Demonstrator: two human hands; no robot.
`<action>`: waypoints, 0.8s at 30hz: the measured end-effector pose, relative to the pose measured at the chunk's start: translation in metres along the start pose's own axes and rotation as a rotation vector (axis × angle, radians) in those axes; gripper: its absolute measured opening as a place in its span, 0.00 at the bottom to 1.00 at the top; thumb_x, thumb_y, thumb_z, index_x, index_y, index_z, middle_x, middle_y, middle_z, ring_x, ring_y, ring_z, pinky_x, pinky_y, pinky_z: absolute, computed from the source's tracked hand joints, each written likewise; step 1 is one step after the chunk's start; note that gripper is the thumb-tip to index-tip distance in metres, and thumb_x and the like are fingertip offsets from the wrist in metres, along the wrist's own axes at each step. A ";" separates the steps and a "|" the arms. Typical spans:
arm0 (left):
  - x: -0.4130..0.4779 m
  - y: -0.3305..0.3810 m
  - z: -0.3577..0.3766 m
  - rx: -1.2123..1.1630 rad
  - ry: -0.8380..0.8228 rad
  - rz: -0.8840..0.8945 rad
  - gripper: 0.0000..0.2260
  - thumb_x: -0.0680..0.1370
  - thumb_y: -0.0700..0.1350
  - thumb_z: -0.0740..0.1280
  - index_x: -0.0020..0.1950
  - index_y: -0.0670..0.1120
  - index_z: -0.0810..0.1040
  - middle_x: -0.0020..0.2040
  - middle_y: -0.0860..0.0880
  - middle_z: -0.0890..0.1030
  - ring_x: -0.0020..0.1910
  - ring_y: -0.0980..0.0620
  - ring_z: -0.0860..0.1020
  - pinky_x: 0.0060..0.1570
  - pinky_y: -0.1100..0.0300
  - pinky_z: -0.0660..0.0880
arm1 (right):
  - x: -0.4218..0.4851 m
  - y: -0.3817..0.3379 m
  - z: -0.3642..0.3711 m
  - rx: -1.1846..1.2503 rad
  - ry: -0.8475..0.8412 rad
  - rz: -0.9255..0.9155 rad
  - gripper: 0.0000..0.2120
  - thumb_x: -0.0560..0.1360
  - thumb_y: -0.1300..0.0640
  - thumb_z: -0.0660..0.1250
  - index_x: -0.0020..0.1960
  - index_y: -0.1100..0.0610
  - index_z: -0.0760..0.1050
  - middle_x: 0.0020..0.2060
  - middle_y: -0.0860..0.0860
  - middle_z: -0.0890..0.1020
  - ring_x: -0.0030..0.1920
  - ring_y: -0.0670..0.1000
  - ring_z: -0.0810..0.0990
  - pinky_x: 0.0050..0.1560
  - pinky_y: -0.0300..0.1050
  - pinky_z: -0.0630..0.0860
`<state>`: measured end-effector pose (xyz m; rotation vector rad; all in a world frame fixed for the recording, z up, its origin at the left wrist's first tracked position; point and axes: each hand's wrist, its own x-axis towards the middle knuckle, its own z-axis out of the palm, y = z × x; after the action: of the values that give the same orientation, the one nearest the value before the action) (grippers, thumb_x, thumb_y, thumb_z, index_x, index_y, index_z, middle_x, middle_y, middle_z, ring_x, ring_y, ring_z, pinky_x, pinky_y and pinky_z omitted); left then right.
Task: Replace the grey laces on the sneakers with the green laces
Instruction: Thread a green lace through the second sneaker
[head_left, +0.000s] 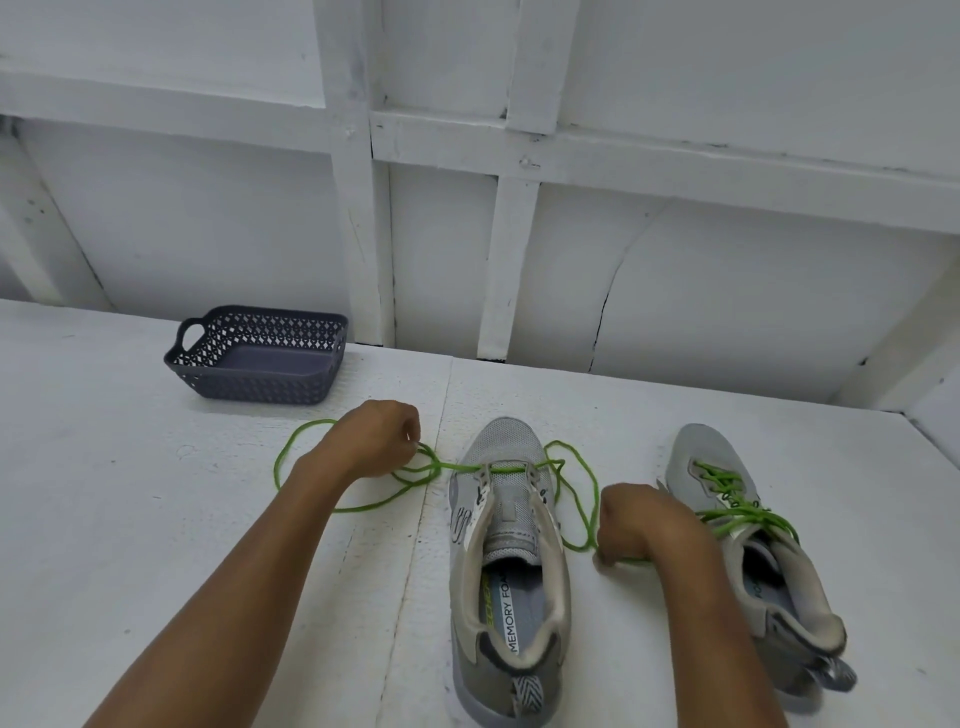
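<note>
Centre sneaker (506, 447), insole (498, 621): white strip reads "MEMORY FOA", the end hidden from view. Green lettering beside it is partly covered, unreadable in full. Right sneaker (709, 449), insole: only "FO" shows.

A white painted wall (701, 291) is rising behind the white work surface (156, 519). Wooden posts (358, 218) are standing upright against the wall, and a horizontal beam (649, 156) is crossing them. A dark crack (602, 312) is curving down one panel on the right. A seam (415, 540) is running across the rough surface from front to back. A dark grey plastic basket (260, 384) is sitting near the back edge, on the left. Soft, even light is falling everywhere.
</note>
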<state>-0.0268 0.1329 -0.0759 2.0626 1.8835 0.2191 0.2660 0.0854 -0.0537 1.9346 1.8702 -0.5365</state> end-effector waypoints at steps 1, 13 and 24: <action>-0.002 0.000 -0.002 0.007 -0.044 0.001 0.01 0.77 0.46 0.68 0.46 0.52 0.78 0.47 0.52 0.80 0.44 0.54 0.76 0.38 0.61 0.70 | 0.002 -0.001 0.004 -0.006 0.016 0.005 0.06 0.72 0.58 0.68 0.46 0.55 0.71 0.46 0.52 0.77 0.47 0.52 0.76 0.45 0.41 0.72; -0.031 0.001 -0.003 -0.062 -0.112 0.094 0.07 0.75 0.42 0.69 0.40 0.53 0.78 0.41 0.54 0.82 0.43 0.52 0.78 0.40 0.60 0.74 | -0.007 -0.009 -0.002 0.830 0.444 -0.280 0.03 0.80 0.56 0.63 0.51 0.50 0.69 0.38 0.53 0.82 0.37 0.52 0.81 0.37 0.44 0.73; -0.007 -0.011 -0.003 -0.051 0.107 0.024 0.13 0.80 0.45 0.66 0.65 0.50 0.76 0.62 0.48 0.77 0.58 0.49 0.76 0.52 0.58 0.74 | -0.010 -0.022 -0.023 1.401 0.239 -0.616 0.23 0.73 0.78 0.59 0.60 0.58 0.79 0.53 0.54 0.84 0.46 0.51 0.84 0.46 0.44 0.81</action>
<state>-0.0385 0.1275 -0.0764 2.0785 1.8943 0.3868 0.2438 0.0892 -0.0293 2.0088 2.5206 -2.3890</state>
